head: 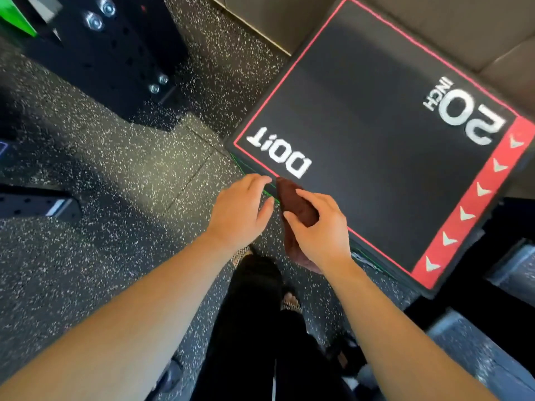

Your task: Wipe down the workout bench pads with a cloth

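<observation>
A dark brown cloth [295, 204] is folded narrow and held by my right hand [321, 230], whose thumb and fingers curl round it. The cloth's far tip touches the near left edge of a black padded box [376, 111] with a red border, white lettering and a red strip of white arrows. My left hand [240, 209] hovers just left of the cloth over the floor, fingers loosely bent and holding nothing, its fingertips close to the pad's edge.
Speckled black rubber floor [115, 169] fills the left. A black steel rack base with bolts [110, 47] stands at the back left, another black frame foot [37, 204] at the left. My legs in black trousers [260, 328] are below. Dark equipment [492, 342] sits at lower right.
</observation>
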Tool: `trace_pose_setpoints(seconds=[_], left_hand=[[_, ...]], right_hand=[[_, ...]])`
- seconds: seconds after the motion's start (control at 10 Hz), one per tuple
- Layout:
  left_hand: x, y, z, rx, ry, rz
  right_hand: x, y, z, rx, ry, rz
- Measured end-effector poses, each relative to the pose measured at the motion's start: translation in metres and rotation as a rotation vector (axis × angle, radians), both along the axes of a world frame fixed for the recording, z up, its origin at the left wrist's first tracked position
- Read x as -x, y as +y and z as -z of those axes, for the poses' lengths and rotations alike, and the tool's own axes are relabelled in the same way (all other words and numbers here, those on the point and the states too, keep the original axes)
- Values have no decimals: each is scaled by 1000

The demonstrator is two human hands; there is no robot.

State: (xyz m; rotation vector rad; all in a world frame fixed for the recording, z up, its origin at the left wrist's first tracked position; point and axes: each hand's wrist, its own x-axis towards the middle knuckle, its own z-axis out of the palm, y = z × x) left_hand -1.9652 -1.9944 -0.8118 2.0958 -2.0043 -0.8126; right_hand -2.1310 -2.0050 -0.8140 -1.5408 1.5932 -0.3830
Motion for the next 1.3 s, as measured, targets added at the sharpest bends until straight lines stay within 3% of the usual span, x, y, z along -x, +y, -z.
trace_pose_setpoints(seconds=[0.4, 0.7, 0.9, 1.1, 1.3], left_hand=[[-46, -89, 49, -15, -38, 18], [-56, -117, 73, -75, -83, -92], [-49, -130, 84, -90, -78, -152], [-37, -128, 66, -87, -82, -198], [-28, -113, 18, -31, -92, -260]], right_hand=[[-51, -108, 61, 68, 53, -11], [-69, -165, 99, 187, 128, -82], [-64, -169, 122, 198, 320, -293], [-55, -170, 99, 87, 419, -435], [-40, -161, 38, 109, 321, -472]])
